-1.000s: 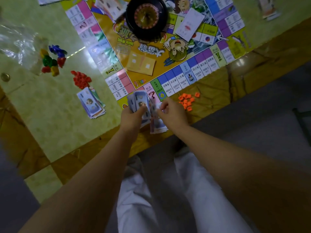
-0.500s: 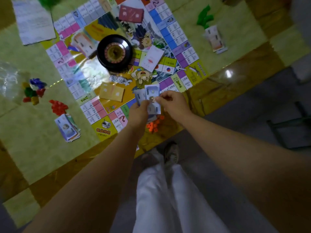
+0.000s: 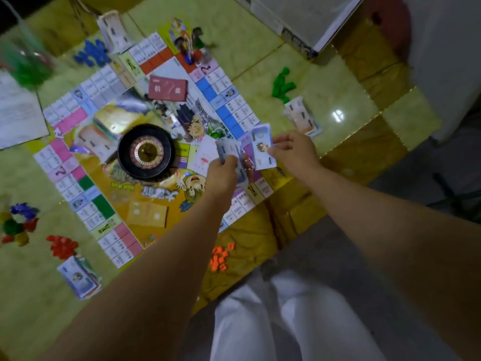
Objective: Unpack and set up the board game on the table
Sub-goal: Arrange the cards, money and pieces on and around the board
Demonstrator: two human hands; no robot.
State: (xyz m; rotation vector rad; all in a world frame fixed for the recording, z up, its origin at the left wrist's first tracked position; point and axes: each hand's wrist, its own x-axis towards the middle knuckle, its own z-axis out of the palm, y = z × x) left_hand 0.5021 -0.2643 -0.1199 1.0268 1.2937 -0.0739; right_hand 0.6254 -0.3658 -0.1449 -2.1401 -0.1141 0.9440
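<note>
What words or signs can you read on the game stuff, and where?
"机会", with a "?" between: on the dark red card deck lying on the colourful game board.
"?": on a pink board square at the far edge and a lilac square at the left edge.
Too blurred: other squares' print, the banknote stack in the left hand, the single banknote in the right hand.
</note>
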